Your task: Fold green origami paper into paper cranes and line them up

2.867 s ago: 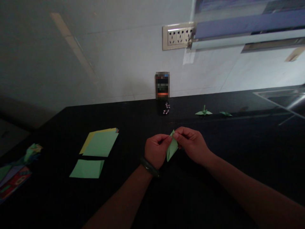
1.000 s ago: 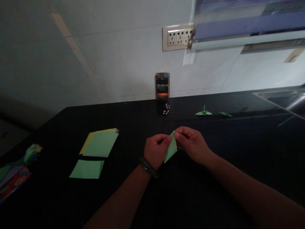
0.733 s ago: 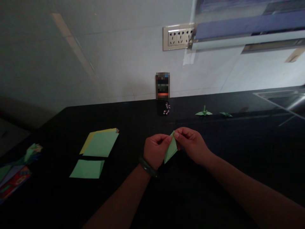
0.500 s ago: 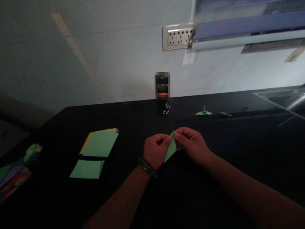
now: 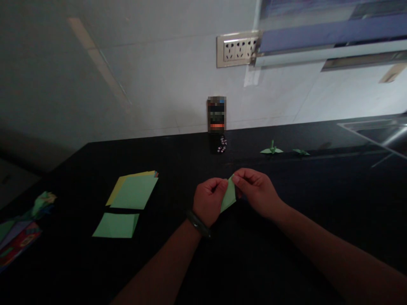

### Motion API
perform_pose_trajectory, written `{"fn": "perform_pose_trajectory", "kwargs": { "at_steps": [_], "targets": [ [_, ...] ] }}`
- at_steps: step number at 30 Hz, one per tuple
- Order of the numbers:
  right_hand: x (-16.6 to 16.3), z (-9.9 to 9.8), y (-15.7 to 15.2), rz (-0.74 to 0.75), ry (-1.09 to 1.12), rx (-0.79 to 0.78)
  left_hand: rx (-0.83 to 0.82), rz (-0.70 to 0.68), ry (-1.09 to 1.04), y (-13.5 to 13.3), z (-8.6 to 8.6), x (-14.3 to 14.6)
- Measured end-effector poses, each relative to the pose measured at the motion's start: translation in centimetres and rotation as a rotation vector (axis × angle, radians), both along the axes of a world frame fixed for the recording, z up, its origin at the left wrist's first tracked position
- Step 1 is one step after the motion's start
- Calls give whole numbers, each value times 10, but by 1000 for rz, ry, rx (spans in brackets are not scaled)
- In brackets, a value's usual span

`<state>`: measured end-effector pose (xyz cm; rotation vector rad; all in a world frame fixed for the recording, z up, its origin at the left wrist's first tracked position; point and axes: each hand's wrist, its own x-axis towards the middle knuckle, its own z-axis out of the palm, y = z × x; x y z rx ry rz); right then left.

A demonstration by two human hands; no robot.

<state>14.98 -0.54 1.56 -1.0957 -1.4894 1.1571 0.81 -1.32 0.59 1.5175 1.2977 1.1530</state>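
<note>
A folded piece of green paper (image 5: 228, 197) is held between my two hands over the black countertop (image 5: 254, 258). My left hand (image 5: 210, 201), with a dark bangle at its wrist, pinches the paper's left side with the thumb on top. The thumb and fingers of my right hand (image 5: 256, 190) are closed on its upper right corner. Part of the paper is hidden under my left hand. Beyond my right hand, a green paper crane (image 5: 272, 149) stands on the counter, and a flatter green folded piece (image 5: 300, 152) lies to its right.
To the left lie a stack of green and yellow paper sheets (image 5: 135, 192) and a creased green sheet (image 5: 117, 225). At far left are a red packet (image 5: 23, 241) and crumpled paper (image 5: 43, 203). A phone (image 5: 217, 115) leans on the wall, a beaded strand (image 5: 222, 145) before it.
My left hand has shifted slightly right and up along the folded green paper, and less of its lower tip shows. My right hand has barely moved.
</note>
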Motion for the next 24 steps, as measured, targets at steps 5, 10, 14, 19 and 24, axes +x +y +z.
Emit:
{"fn": "perform_pose_trajectory", "kwargs": {
  "at_steps": [5,10,14,19,24],
  "targets": [
    [1,-2,0,19,-22,24,-18,-7,-14,-1,1,0],
    [-1,0,-1,11,-21,19,-48,-17,-53,0,1,0],
    [-2,2,-1,1,-25,-41,-34,41,-39,1,0,1],
    [0,1,1,-2,-108,-53,-4,43,-11,1,2,2],
    [0,1,0,4,-147,-22,8,53,-1,0,1,2]
  ]
}}
